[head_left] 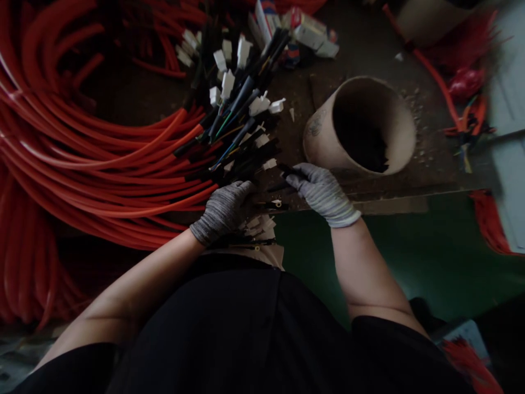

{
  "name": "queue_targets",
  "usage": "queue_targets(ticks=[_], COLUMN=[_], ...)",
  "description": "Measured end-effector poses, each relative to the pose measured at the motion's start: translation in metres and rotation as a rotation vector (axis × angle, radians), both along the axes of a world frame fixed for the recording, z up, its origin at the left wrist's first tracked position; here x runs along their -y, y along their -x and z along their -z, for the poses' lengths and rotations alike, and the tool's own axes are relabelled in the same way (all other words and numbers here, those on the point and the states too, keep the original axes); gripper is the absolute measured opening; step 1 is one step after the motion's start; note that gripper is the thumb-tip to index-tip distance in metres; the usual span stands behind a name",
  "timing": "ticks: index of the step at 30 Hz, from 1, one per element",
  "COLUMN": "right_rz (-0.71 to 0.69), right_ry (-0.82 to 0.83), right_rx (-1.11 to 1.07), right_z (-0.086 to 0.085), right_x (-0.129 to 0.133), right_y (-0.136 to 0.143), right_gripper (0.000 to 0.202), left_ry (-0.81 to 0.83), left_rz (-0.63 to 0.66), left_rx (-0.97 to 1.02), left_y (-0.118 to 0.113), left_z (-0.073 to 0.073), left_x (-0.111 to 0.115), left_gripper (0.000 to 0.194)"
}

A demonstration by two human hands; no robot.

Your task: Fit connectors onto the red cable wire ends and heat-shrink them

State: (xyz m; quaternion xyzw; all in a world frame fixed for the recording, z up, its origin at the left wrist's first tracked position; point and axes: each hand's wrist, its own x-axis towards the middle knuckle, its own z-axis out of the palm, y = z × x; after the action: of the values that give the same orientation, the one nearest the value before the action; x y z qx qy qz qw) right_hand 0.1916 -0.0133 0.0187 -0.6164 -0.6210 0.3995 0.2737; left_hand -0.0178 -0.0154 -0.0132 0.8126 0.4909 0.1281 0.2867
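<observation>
My left hand [223, 212], in a dark grey knit glove, is closed around the end of an orange cable [186, 204] at the front of a large coiled bundle. In a lighter grey striped glove, my right hand [324, 192] pinches a small black tube-like piece [288, 173]; its exact kind is too dark to make out. Between the hands, a wire end with a ring terminal [278, 204] shows near the table edge. White plug connectors [228, 85] and black-sleeved wire ends fan out just beyond my left hand.
A round tub [322, 134] with dark contents leans open toward me beyond my right hand. Small boxes [309, 32] lie at the back. More orange cable [437, 74] and red bundles are at the right. Green floor [315, 246] shows below the table edge.
</observation>
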Motion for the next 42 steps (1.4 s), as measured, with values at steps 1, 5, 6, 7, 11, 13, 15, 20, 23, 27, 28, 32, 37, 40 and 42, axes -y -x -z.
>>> queue_targets(ticks=[1,5,6,7,11,13,15,20,23,27,28,32,37,40,42], right_rz=[0.014,0.159,0.229,0.279,0.217,0.167,0.116,0.012,-0.041,-0.116,-0.135,-0.203,-0.193,-0.238,-0.267], right_ry=[-0.006,0.007,0.012,0.032,0.221,0.262,0.257,0.159,0.166,0.214,0.224,0.265,0.238,0.217,0.17], right_rx=[-0.005,-0.151,-0.19,-0.22,-0.238,-0.225,-0.217,-0.111,-0.137,-0.216,-0.22,-0.197,-0.18,-0.106,-0.021], right_z=[0.001,0.006,0.007,0.007,0.007,0.006,0.003,-0.011,-0.014,-0.014,-0.015,-0.019,-0.022,-0.022,-0.022], right_x=[0.0,-0.001,-0.001,0.0,0.007,0.009,0.008,-0.002,-0.009,-0.016,-0.017,-0.02,-0.022,-0.023,-0.023], right_y=[-0.001,-0.013,-0.019,-0.025,-0.05,-0.053,-0.05,-0.038,-0.035,-0.029,-0.027,-0.022,-0.023,-0.018,-0.013], right_gripper=[0.018,0.023,0.025,0.027,0.033,0.033,0.033,0.029,0.027,0.03,0.031,0.029,0.026,0.024,0.021], left_ry=[0.002,0.066,0.09,0.112,0.18,0.217,0.272,0.27,0.228,0.191,0.178,0.148,0.135,0.132,0.136], left_rz=[-0.002,0.014,0.042,0.068,0.03,-0.017,-0.041,-0.066,-0.076,-0.072,-0.072,-0.088,-0.112,-0.12,-0.125], left_rx=[0.005,0.098,0.133,0.171,0.363,0.454,0.537,0.597,0.582,0.575,0.571,0.536,0.527,0.507,0.492], left_y=[0.0,0.002,0.002,0.002,0.002,0.002,0.003,0.007,0.008,0.007,0.007,0.008,0.007,0.007,0.006], left_z=[-0.001,-0.002,-0.001,-0.001,0.001,0.0,-0.004,-0.011,-0.007,0.0,0.0,-0.002,-0.003,0.0,0.002], left_x=[-0.001,-0.006,-0.008,-0.01,-0.013,-0.013,-0.012,-0.013,-0.012,-0.01,-0.009,-0.007,-0.007,-0.008,-0.008], left_gripper=[0.024,0.025,0.025,0.026,0.02,0.018,0.016,0.013,0.012,0.013,0.013,0.013,0.012,0.011,0.011])
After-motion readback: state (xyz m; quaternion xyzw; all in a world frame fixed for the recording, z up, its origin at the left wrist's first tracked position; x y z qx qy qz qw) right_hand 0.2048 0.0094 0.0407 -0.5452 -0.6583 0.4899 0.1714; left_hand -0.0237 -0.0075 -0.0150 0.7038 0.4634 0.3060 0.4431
